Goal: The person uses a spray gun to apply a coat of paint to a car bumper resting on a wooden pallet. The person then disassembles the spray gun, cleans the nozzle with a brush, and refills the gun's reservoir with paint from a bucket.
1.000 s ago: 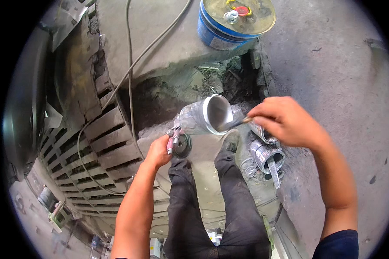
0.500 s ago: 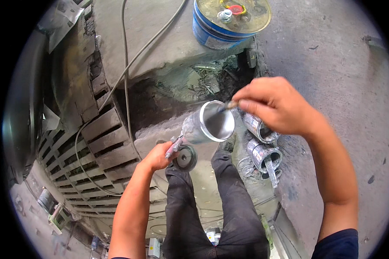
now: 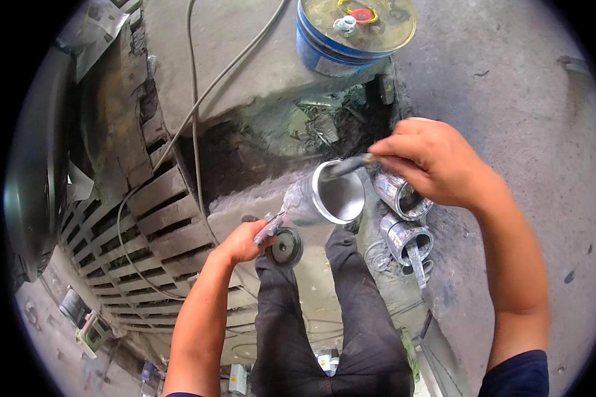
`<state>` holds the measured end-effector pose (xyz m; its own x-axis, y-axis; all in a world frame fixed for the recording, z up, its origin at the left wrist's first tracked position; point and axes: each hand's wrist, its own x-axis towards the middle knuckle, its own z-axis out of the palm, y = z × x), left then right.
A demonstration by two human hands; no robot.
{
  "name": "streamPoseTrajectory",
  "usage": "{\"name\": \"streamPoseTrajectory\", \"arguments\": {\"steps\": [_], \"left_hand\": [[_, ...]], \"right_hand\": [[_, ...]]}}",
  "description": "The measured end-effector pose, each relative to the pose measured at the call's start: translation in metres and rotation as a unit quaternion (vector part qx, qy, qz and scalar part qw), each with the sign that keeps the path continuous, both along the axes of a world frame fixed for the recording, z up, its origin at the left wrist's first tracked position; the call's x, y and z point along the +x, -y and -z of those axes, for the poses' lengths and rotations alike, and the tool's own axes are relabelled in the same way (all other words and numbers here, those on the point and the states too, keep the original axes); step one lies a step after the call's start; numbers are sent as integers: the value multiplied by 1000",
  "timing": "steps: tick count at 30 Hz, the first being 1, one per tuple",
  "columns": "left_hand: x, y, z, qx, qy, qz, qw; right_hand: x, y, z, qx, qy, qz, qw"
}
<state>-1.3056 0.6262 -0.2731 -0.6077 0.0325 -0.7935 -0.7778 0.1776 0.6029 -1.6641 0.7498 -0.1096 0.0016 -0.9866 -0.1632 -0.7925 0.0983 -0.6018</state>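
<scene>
My left hand (image 3: 242, 243) is closed round the pinkish-grey grip of what looks like a spray gun (image 3: 269, 229). Its large silvery cup (image 3: 302, 202) is tilted, with the open mouth toward my right hand and grey coating inside. Beside my left fingers is a dark round lid (image 3: 285, 248) with a small centre hole; whether those fingers hold it, I cannot tell. Above the cup's rim, my right hand (image 3: 437, 159) pinches a dark paint-smeared stick (image 3: 349, 167), its lower end inside the cup.
Two paint-stained cans (image 3: 404, 198) lie or lean right of my legs, the nearer with a grey-coated strip (image 3: 416, 264) sticking out. A blue drum (image 3: 338, 56) stands ahead beyond a debris-filled pit (image 3: 311, 126). Hoses (image 3: 193, 119) cross slatted grating (image 3: 169, 205) at left.
The stick has swung toward the left side of the cup's mouth, and more of it shows. My right hand has moved slightly right and down; the cup has shifted slightly right and down.
</scene>
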Motion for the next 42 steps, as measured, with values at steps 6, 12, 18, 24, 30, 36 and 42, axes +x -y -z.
{"name": "streamPoseTrajectory", "arguments": {"steps": [6,12,18,24,30,36,42], "left_hand": [[2,-4,6,-63,-67,-13,996],[4,-1,3,-138,-58,7,989],[15,-2,13,-178,-55,-18,982],[8,-3,5,-206,-84,-21,975],[14,-4,11,-219,-62,-15,974],[18,-5,13,-231,-86,-43,968],[11,-7,8,-233,-90,-67,966]], "right_hand": [[39,1,49,-67,-56,-79,993],[45,-14,48,42,78,-95,992],[40,-5,51,-63,-36,-31,997],[54,-34,50,30,95,-20,995],[8,-36,3,-80,-52,-43,994],[31,-62,-2,-1,52,-2,999],[22,-57,18,-37,-36,91,994]]}}
